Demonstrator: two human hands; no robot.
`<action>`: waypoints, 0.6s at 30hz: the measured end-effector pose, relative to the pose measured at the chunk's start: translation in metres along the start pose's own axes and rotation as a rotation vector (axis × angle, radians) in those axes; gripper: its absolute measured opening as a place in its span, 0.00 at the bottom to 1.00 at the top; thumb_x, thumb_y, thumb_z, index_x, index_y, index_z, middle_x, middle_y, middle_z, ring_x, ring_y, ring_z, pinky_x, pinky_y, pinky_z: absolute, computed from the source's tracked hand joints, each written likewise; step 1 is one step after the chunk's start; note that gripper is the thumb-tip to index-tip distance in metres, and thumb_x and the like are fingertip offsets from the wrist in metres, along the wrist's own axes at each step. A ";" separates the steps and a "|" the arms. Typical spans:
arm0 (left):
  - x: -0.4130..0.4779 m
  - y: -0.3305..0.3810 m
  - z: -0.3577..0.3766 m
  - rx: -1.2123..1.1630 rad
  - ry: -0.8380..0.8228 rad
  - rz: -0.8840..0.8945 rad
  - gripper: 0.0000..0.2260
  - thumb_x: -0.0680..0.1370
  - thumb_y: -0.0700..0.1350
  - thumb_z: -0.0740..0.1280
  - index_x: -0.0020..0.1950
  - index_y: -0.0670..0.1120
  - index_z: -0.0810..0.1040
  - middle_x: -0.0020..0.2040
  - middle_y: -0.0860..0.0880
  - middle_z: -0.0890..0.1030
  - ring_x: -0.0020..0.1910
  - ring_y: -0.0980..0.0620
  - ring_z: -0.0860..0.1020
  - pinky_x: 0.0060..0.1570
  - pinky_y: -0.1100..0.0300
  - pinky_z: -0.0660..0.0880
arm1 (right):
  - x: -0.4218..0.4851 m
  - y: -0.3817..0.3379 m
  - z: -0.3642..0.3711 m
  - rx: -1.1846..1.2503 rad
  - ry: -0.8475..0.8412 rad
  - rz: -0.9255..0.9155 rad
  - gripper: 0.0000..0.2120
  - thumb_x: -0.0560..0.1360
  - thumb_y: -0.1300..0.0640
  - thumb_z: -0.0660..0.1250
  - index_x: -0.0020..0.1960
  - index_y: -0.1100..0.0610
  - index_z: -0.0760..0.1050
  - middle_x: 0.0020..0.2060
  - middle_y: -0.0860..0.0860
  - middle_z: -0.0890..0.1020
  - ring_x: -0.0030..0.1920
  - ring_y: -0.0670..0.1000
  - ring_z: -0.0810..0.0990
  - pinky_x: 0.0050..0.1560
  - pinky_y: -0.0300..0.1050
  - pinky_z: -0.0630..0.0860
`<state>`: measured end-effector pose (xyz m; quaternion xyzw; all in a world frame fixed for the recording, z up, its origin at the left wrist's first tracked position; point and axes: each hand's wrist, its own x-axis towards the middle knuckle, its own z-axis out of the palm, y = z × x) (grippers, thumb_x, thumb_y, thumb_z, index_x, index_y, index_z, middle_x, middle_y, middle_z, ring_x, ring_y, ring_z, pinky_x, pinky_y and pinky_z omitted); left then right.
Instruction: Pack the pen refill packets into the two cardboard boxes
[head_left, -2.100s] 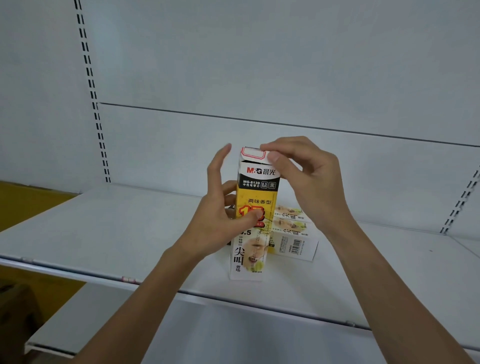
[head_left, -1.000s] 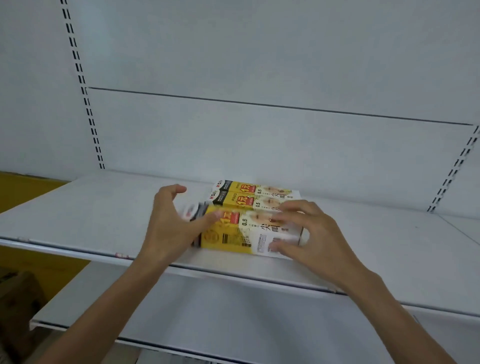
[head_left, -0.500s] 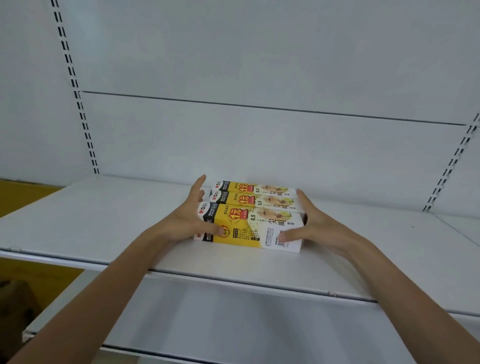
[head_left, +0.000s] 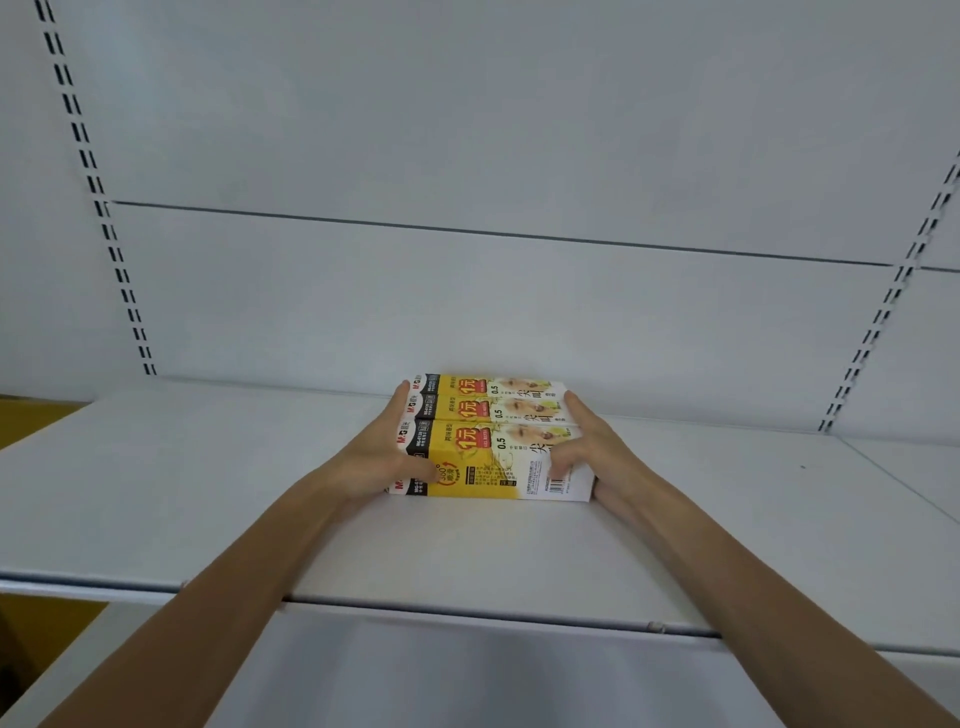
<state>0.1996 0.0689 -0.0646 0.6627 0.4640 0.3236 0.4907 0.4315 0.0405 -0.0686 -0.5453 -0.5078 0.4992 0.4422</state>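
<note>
Both hands are on the shelf (head_left: 208, 493), one at each end of the two cardboard boxes. The left hand (head_left: 382, 457) lies against the boxes' left ends with its fingers stretched out straight toward the back, and its thumb rests across the front face of the near box (head_left: 483, 467). The right hand (head_left: 597, 447) mirrors it at the right ends, with the forefinger reaching back alongside the far box (head_left: 483, 397) and the thumb laid on the near box by its corner. Neither hand wraps around anything. The fingers are spread and fairly flat, pressing inward, with the boxes bracketed between the palms.

From where I stand it looks like squaring up. The two yellow-and-white boxes lie flat, lengthwise across the shelf, long sides touching and ends roughly flush, about midway between the shelf's front edge and the white back panel (head_left: 467, 301). Pressing from both ends at once would keep them aligned as a pair.

No pen refill packets are visible anywhere. Both boxes look closed, so my guess is the packets are already inside and the packing is all but finished. A second white shelf (head_left: 467, 675) sits below, and slotted uprights (head_left: 93, 182) run up the wall on either side.
</note>
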 end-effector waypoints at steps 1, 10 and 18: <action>0.001 -0.001 0.000 0.001 -0.002 0.003 0.45 0.69 0.28 0.68 0.75 0.52 0.44 0.49 0.58 0.76 0.45 0.55 0.78 0.45 0.61 0.74 | 0.001 0.000 0.000 0.003 -0.004 -0.003 0.50 0.63 0.78 0.61 0.77 0.52 0.45 0.50 0.47 0.80 0.45 0.49 0.83 0.39 0.42 0.79; -0.003 0.003 -0.004 0.054 -0.076 0.027 0.44 0.72 0.29 0.65 0.74 0.55 0.41 0.59 0.56 0.73 0.45 0.60 0.76 0.36 0.69 0.73 | -0.013 -0.015 0.004 -0.254 -0.010 0.032 0.51 0.57 0.64 0.66 0.76 0.50 0.48 0.48 0.40 0.76 0.47 0.43 0.78 0.41 0.35 0.73; -0.087 -0.034 0.002 0.405 0.479 0.501 0.25 0.70 0.44 0.66 0.66 0.51 0.66 0.61 0.56 0.69 0.61 0.57 0.67 0.61 0.66 0.63 | -0.096 0.018 0.044 -0.620 0.477 -0.497 0.32 0.72 0.61 0.65 0.72 0.48 0.56 0.70 0.46 0.63 0.72 0.48 0.61 0.69 0.36 0.56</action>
